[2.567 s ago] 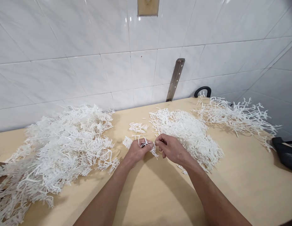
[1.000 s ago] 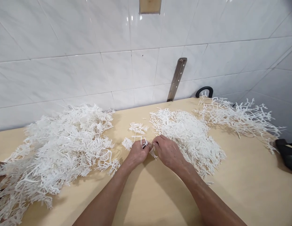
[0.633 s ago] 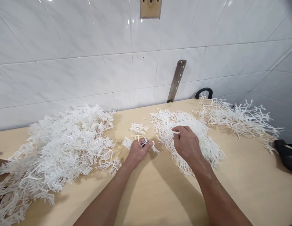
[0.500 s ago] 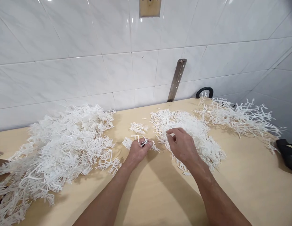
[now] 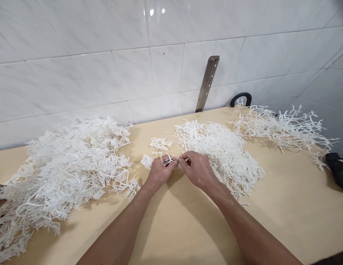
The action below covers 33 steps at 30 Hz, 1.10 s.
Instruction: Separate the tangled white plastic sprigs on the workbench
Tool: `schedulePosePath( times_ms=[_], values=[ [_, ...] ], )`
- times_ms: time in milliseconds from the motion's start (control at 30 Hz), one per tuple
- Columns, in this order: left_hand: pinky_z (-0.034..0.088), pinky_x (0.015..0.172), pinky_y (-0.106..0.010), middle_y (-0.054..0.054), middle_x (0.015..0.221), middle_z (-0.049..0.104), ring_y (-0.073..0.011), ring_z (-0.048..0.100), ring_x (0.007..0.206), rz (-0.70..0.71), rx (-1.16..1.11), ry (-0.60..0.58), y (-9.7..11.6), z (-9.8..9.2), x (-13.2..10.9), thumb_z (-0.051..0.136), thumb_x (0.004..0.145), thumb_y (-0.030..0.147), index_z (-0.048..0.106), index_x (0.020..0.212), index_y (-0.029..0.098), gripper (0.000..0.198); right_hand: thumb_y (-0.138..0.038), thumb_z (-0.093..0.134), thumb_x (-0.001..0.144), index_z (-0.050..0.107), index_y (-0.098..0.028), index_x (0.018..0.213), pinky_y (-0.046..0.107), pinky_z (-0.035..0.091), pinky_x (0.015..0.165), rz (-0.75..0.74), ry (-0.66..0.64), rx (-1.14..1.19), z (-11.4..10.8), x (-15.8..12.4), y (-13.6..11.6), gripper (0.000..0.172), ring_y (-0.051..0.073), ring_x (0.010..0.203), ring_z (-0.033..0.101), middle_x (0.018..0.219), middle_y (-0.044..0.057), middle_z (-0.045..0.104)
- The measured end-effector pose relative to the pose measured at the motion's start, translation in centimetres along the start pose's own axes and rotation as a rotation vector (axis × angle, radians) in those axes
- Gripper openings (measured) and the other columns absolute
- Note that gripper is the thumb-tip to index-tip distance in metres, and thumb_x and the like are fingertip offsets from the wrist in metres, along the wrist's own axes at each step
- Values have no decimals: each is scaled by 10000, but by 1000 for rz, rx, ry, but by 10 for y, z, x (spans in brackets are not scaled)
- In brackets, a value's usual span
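My left hand point(image 5: 159, 171) is closed around a small white plastic sprig point(image 5: 168, 160) with a dark bit at its top, just above the wooden table point(image 5: 185, 228). My right hand point(image 5: 197, 170) pinches the same sprig from the right, fingertips touching the left hand's. A big heap of white branched plastic pieces point(image 5: 69, 165) lies to the left. Right behind my right hand lies a finer white heap point(image 5: 223, 147). Two small loose sprigs point(image 5: 160, 143) lie just beyond my hands.
Larger coral-like white branches point(image 5: 284, 127) spread over the table's far right corner. A black curved handle point(image 5: 241, 98) and a metal strip point(image 5: 206, 84) stand against the tiled wall. A dark object point(image 5: 338, 171) sits at the right edge.
My right hand went out over the finer heap half a second ago and has come back to the left hand, pinching at the sprig. The left hand stayed put. The view tilted slightly down.
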<state>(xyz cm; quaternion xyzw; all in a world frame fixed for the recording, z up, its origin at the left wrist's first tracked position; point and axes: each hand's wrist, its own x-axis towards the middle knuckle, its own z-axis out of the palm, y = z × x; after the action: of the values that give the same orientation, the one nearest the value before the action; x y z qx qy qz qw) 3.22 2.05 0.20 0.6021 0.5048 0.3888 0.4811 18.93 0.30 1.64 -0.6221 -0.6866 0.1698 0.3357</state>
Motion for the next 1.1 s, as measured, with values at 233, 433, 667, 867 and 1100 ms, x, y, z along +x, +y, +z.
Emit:
schedulePosePath(
  times_ms=[233,433,667,867,1100],
  values=[
    [355,610,-264,8,624,593,-146,520,605,110,307,29,5,6,-1,534,819,275,592,702,195,153,-142,494,897,652,-176,758,272,378,651,-95,-87,-185,-2,1,-1,213,152,699,579,797,45,667],
    [275,567,-276,22,566,510,-143,447,552,186,429,-51,5,8,-2,522,811,222,463,636,214,186,-76,532,846,635,-179,698,269,363,629,-144,-201,-272,-13,5,1,208,151,673,573,724,38,647],
    [274,554,-271,35,562,462,-132,407,552,125,317,-77,5,7,2,516,817,249,437,631,211,205,-121,463,922,602,-163,808,267,374,593,-248,-43,-280,5,-4,16,184,153,674,553,835,73,623],
    [354,603,-262,13,641,555,-134,474,603,62,109,-19,1,3,6,566,820,394,597,725,175,241,-125,474,876,540,-187,756,278,397,617,-179,313,-186,-8,8,40,150,158,644,522,765,51,580],
    [358,547,-240,14,594,576,-110,464,529,28,-31,116,-4,10,8,642,796,474,652,769,166,309,-136,474,848,578,-191,877,300,415,620,-151,412,-107,-31,4,47,121,136,565,514,869,62,633]
  ],
)
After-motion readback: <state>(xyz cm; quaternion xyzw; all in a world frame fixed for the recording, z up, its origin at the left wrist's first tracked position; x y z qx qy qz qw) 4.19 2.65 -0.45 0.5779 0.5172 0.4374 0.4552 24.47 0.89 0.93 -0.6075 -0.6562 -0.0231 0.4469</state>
